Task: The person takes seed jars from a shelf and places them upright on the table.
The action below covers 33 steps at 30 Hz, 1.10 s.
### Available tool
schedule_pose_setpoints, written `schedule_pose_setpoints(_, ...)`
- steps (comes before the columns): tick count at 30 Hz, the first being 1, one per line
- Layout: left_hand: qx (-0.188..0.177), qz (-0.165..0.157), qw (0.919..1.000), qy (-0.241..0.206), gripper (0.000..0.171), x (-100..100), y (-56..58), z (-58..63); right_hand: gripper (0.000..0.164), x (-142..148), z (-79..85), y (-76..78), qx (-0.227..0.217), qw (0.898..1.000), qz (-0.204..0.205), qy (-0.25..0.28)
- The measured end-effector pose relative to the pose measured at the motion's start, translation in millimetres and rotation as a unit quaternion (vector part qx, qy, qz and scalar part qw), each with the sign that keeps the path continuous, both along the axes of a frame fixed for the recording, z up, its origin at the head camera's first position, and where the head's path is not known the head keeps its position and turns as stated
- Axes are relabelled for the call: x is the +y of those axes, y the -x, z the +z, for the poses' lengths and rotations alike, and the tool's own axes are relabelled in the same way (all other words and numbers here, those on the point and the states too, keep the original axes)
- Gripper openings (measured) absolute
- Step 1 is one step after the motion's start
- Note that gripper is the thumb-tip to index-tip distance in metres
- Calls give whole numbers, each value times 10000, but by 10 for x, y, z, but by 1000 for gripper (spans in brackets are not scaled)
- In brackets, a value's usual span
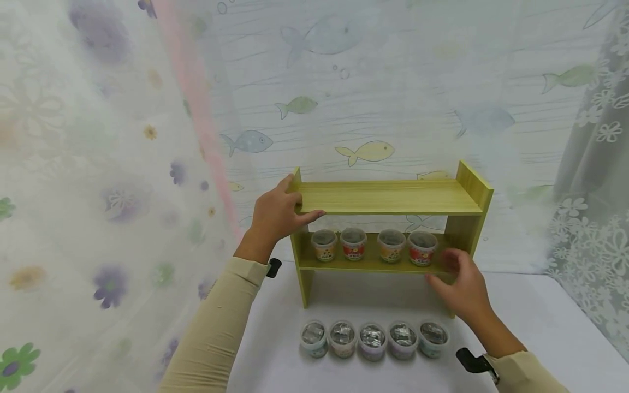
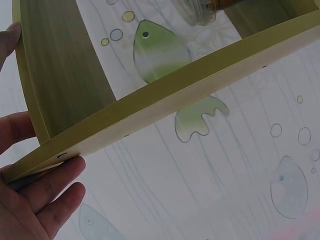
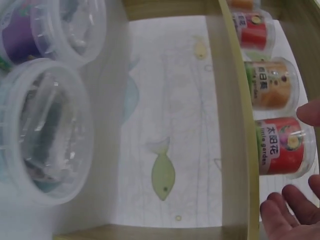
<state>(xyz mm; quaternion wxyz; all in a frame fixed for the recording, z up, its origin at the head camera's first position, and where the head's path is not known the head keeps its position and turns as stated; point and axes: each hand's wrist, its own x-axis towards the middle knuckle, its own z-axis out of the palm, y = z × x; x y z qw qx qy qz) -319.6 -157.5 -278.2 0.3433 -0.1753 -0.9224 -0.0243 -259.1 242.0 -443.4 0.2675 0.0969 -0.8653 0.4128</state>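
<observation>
A yellow-green two-tier wooden shelf (image 1: 383, 197) stands on the white table. My left hand (image 1: 280, 210) grips its upper left corner, and in the left wrist view the fingers (image 2: 60, 182) lie against the shelf's edge. My right hand (image 1: 464, 284) is at the right end of the lower board, thumb and fingers spread apart. Closest to it stands a clear plastic tub with a red label (image 1: 422, 249); in the right wrist view the fingers lie beside this red-labelled tub (image 3: 285, 147), with a gap visible. An orange-labelled tub (image 1: 391, 246) stands to its left.
Further left on the lower board are another red-labelled tub (image 1: 353, 244) and an orange-labelled tub (image 1: 324, 245). Several lidded tubs (image 1: 372, 341) stand in a row on the table (image 1: 275, 360) before the shelf. A fish-patterned curtain (image 1: 373, 98) hangs behind.
</observation>
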Motion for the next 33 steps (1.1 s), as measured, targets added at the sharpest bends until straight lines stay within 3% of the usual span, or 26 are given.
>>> schedule_pose_setpoints(6,8,25,10000,33,63,-4,4,-7,85,0,90,150,-809,9959,333,211)
schedule_pose_setpoints(10,-43,26,10000,54,64,-3,9,-11,88,13,133,248,-1119,9908,587,484)
schedule_pose_setpoints(21,-93,2,10000,-35,62,-2,8,-11,96,39,239,494,-1527,9842,802,391)
schedule_pose_setpoints(33,-117,59,9999,40,63,-6,2,13,79,52,283,572,-1377,9869,813,190)
